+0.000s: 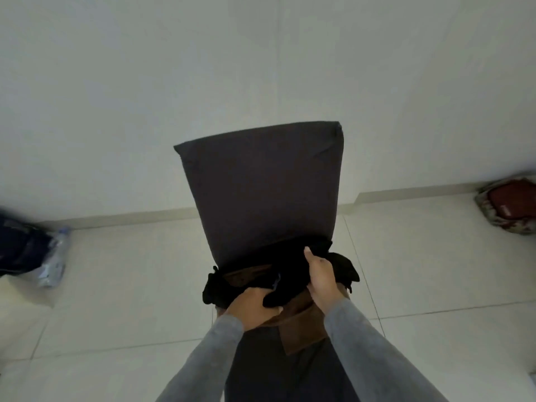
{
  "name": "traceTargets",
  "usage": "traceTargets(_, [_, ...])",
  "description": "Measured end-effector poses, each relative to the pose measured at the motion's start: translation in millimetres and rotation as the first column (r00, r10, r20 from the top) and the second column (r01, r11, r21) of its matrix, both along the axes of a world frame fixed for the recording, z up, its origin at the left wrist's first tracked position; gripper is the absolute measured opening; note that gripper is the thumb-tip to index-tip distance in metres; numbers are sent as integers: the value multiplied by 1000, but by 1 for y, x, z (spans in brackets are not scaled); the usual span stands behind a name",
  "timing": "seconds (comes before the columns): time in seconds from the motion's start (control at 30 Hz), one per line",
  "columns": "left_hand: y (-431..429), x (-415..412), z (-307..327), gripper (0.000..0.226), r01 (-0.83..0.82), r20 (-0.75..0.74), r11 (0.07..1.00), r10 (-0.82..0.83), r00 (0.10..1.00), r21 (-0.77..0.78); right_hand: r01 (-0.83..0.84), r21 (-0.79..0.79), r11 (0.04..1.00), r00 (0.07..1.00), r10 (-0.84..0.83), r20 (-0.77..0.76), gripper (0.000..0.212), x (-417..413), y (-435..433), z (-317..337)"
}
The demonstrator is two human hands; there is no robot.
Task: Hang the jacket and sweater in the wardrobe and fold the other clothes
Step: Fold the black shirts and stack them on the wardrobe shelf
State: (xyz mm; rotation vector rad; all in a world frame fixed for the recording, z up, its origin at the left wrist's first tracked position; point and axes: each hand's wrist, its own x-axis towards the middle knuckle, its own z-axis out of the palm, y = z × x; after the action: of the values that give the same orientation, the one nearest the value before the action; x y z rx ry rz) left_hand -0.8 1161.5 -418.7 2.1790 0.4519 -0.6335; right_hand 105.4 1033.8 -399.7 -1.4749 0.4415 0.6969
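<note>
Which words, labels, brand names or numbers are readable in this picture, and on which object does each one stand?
None can be read.
Plastic bottle at the left: its label is too blurred to read.
Dark red bag at the right: a small light patch, too small to read.
Black garment, held by the left hand and right hand: no print visible.

both hands grip a bunched black garment [287,274] on the seat of a dark-backed chair [261,187]: left hand [252,307] at its near edge, right hand [320,275] on top.
</note>
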Motion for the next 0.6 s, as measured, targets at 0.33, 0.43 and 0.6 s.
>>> traceTargets(0.33, [36,-73,126,25,-510,-3,602,644,765,-615,-286,159,945,920,225,320,19,-80,27,181])
traceTargets(0.43, [51,-84,149,39,-580,91,446,838,538,-682,-338,233,912,894,234,382,17,-100,27,220])
traceTargets(0.6, [67,-105,190,84,-612,360,605,796,487,-509,-398,368,841,872,221,437,10,-129,17,278])
